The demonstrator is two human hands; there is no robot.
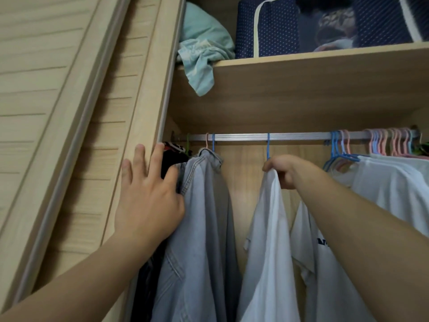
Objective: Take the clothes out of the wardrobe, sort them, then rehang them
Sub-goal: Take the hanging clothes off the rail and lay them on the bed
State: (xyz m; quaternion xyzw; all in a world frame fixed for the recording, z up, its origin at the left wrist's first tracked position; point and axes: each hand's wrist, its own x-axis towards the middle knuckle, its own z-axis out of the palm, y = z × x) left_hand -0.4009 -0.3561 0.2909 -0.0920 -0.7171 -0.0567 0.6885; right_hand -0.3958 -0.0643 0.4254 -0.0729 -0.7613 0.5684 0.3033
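both forearms reach up from the bottom edge into the open wardrobe. left hand (148,196) is spread flat, fingers straight, gripping nothing; fingertips lie against the edge of the sliding door (69,126), palm presses on the pale denim jacket (204,228). jacket hangs near the left end of the rail (290,136) on a blue hanger (213,141), a pink hook just beside it. dark clothes (171,156) sit behind the jacket, partly hidden by the hand. right hand (282,170) is curled closed round the top of a white shirt (267,240), just under the hook of its blue hanger (268,146), which is on the rail near the middle. another white shirt with dark lettering (325,263) hangs just right of it, partly behind the right forearm. further right, a bunch of bare blue and pink hangers (341,149), then more white clothes (394,180) on pink hangers. upper shelf (301,66) carries a crumpled pale green cloth (204,49), one corner drooping over the shelf edge, and a navy dotted storage bag (269,31) with a clear window beside it.
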